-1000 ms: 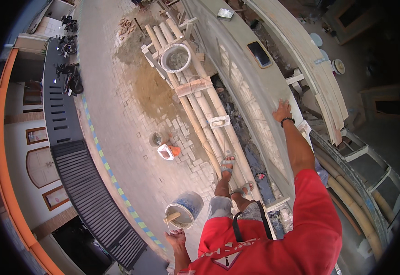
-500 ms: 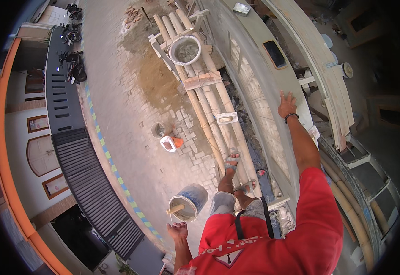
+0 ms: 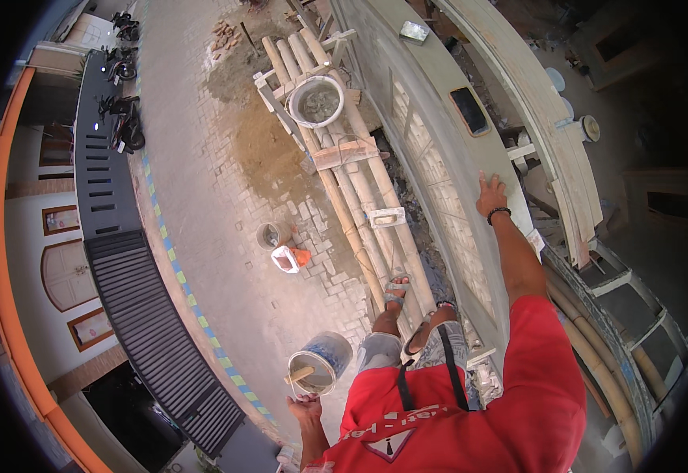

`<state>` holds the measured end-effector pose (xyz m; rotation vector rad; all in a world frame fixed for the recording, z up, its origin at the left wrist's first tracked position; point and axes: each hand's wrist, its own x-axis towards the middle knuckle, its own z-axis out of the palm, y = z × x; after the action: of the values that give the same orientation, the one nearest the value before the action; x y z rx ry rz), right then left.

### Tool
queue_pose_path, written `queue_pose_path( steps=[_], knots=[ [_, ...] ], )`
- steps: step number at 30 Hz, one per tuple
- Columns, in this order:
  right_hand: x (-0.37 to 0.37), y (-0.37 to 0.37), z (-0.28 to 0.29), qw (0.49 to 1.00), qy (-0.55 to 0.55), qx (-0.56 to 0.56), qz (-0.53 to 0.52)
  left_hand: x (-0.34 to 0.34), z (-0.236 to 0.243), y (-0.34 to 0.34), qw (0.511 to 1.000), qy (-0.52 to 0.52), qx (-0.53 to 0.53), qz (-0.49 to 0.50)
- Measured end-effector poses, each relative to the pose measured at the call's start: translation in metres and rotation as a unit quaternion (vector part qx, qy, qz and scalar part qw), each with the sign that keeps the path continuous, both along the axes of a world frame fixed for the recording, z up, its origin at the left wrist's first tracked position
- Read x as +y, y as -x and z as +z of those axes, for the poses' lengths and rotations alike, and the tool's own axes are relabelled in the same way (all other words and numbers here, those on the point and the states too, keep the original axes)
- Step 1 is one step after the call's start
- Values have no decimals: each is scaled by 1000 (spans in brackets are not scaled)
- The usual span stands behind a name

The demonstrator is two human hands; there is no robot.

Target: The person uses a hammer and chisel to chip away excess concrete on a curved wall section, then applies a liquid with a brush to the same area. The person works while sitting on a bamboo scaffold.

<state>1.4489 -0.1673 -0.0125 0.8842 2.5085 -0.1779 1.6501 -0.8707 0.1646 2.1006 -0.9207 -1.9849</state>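
My left hand [image 3: 304,407] grips the rim or wire handle of a blue-and-white bucket [image 3: 334,352] that hangs tilted at my left side. Out of the bucket's mouth sticks a wooden tool handle [image 3: 300,374]; the rest of that tool is hidden inside. My right hand [image 3: 491,195] lies flat, fingers spread, on the top of the grey plastered wall [image 3: 513,180]. Under my feet run the bamboo poles [image 3: 368,258] of a raised scaffold. A plastering float [image 3: 386,217] rests on the poles ahead of my feet.
Farther along the scaffold stand a wooden plank [image 3: 345,154] and a white basin [image 3: 318,101] of grey mortar. A phone [image 3: 469,110] lies on the wall top. Down on the paving are a pail [image 3: 274,235], a white-and-orange sack [image 3: 287,259] and a sand pile [image 3: 269,150].
My right-hand-side foot has lifted and come back toward me from the poles. My right hand stays on the wall, and the bucket still hangs from my left hand.
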Motion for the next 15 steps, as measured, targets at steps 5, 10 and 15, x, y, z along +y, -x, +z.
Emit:
queue_pose_path(
  steps=[5,10,15],
  knots=[
    [-4,1,7,1000,-3,-10,18,-10,5,0,999,28,8,-21],
    [-6,8,26,999,29,-27,1,-12,15,9,1000,3,26,13],
    [2,18,26,997,58,-55,10,-11,16,42,999,11,31,3]
  ],
)
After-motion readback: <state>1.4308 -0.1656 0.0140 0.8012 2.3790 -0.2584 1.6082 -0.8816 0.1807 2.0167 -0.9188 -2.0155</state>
